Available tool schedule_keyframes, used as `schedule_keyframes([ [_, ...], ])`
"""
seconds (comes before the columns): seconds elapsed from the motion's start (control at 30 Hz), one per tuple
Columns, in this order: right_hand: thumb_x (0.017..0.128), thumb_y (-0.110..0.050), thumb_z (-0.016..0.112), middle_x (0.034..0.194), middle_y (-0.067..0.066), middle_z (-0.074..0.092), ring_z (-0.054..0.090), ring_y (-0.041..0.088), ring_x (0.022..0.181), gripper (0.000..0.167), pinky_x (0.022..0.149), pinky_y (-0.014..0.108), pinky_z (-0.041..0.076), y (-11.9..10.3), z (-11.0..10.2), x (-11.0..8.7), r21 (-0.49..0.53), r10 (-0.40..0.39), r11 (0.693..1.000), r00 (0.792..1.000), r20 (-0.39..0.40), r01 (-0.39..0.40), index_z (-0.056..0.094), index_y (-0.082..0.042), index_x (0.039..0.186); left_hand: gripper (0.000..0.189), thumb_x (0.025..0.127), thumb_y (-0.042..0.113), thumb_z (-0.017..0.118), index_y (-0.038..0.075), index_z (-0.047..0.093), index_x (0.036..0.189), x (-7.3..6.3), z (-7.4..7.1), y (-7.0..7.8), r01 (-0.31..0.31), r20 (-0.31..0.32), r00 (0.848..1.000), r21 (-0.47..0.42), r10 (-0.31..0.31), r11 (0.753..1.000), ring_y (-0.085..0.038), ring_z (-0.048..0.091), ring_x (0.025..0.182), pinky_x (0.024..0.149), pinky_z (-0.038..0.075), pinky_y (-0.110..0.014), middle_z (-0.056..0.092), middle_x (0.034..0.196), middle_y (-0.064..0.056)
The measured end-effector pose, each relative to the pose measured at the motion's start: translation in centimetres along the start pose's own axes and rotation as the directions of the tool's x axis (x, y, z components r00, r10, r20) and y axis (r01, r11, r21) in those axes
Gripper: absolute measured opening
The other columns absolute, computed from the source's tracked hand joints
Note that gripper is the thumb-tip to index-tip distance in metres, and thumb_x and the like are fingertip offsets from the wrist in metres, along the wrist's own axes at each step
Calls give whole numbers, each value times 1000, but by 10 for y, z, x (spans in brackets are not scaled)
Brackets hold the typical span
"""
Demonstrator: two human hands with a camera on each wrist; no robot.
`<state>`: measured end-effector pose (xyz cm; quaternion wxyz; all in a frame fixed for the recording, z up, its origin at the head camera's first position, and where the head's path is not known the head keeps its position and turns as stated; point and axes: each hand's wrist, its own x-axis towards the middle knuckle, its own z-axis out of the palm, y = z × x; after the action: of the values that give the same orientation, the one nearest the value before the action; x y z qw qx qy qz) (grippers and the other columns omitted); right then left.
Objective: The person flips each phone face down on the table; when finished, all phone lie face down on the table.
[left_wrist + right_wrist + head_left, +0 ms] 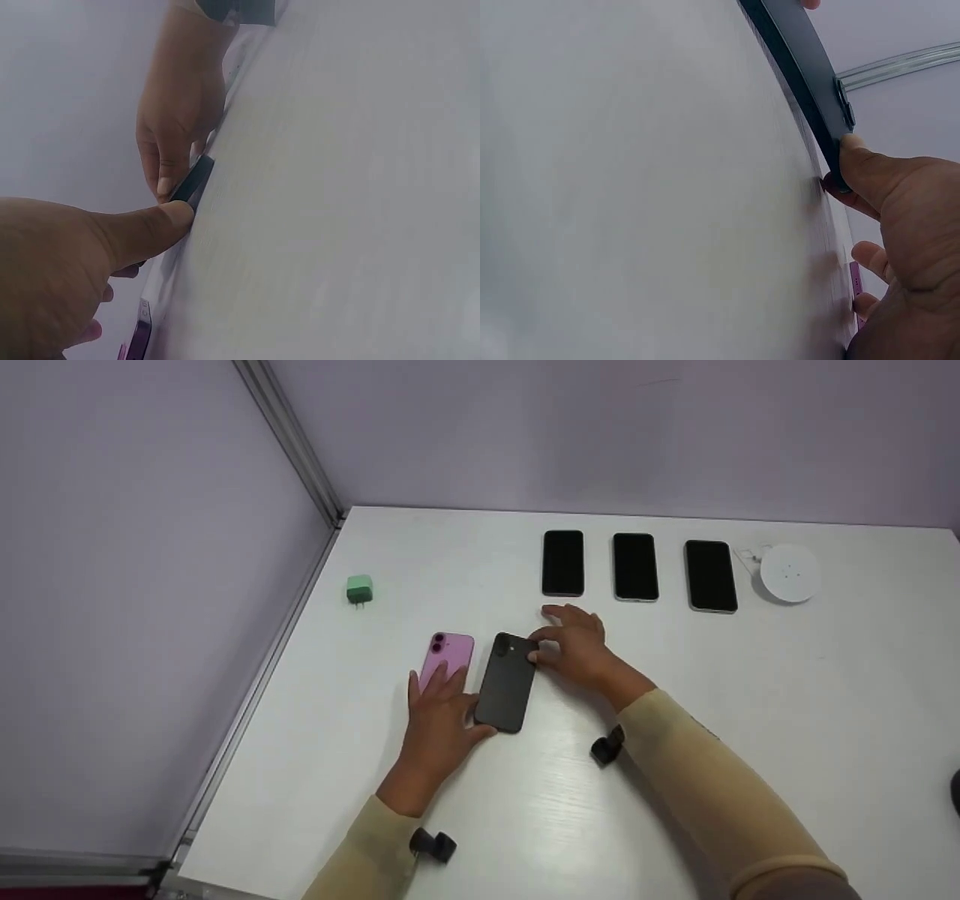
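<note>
A black smartphone [506, 682] is held back-up between both hands, its camera end away from me. My right hand [574, 649] pinches its upper right corner between thumb and forefinger; in the right wrist view the phone [802, 67] looks tilted off the tabletop. At its lower left corner, my left hand [439, 731] grips it with thumb and forefinger. The left hand's other fingers spread over a pink smartphone [452, 649], which lies back-up just to the left. In the left wrist view the left thumb [150, 232] presses on the black phone's end.
Three smartphones, a left one [562, 562], a middle one [635, 566] and a right one [711, 576], lie screen-up in a row farther back. Right of them is a white round disc [789, 574] with a cable. A green plug adapter [360, 589] sits at left on the white table [300, 750].
</note>
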<state>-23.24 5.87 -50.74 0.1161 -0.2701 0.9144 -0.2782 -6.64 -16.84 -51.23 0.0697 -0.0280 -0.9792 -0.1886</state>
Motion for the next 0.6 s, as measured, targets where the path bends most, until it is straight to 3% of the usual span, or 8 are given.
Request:
schedule_keyframes([
  [0.23,105,-38,74,177,12,35,14,44,168,36,132,73,1,0,3,0,-27,-2,1000,1000,3,2,79,-18,134,51,85,40,95,10,83,125,-3,-2,0,33,18,999,-23,-33,999,-39,36,163,132,13,-74,58,162,-14],
  [0.6,104,-42,75,178,11,34,14,45,168,37,132,73,1,-1,6,-1,-58,-4,998,1000,-7,4,78,-24,136,47,85,41,95,8,86,118,-4,-1,-5,30,46,999,-66,-27,997,-38,32,165,131,9,-76,56,164,-12],
])
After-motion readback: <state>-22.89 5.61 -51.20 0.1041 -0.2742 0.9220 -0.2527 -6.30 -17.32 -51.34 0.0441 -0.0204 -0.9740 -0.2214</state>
